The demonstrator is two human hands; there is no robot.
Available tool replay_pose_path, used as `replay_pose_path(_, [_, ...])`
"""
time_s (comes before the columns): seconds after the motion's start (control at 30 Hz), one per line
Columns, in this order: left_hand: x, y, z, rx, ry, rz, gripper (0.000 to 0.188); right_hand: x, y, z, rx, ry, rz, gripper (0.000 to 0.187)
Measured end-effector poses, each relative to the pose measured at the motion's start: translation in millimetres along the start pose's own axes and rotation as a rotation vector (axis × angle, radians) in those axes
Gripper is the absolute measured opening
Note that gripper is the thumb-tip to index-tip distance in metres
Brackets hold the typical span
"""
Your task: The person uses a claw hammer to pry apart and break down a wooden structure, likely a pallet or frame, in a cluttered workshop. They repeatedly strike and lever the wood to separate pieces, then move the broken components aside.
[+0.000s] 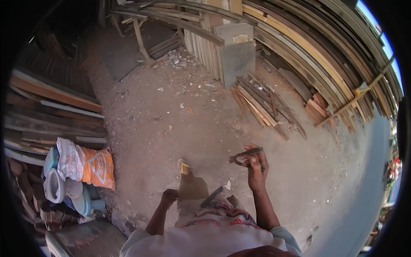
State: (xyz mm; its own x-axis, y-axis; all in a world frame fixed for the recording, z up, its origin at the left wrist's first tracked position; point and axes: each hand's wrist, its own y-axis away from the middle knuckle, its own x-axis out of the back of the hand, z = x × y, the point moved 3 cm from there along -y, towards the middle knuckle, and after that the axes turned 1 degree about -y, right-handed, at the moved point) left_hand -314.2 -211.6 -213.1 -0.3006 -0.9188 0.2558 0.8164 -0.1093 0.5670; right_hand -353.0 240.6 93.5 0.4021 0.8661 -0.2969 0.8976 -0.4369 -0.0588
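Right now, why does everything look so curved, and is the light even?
Head view: fisheye distortion bows the long planks near the rim; light uneven, with the upper left sunk in shadow and bright sky at the right edge; corners black; the dark tool in the right hand outlined, its fine detail soft.

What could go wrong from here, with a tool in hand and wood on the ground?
The dark pincer-like tool could slip, since the right hand seems to hold it with the fingers. Stepping forward, a foot might catch on the loose wood strips or scattered debris.
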Motion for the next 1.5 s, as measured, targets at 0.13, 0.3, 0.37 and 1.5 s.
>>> replay_pose_path(0.13, [39,-79,-6,0.036,-0.374,0.081,0.010,-84,-92,63,-0.017,0.027,-0.090,0.061])
replay_pose_path(0.3, [126,-166,-84,0.226,-0.938,-0.122,0.022,-204,-197,99,-0.052,0.021,-0.103,0.064])
replay_pose_path(0.37, [152,-214,-74,0.353,-0.631,-0.046,0.022,-229,-230,102,-0.047,0.044,-0.112,0.066])
replay_pose_path(1.5, [541,-882,614,-0.182,0.692,0.116,0.056,-876,-962,145,0.469,-0.181,-0.555,0.094])
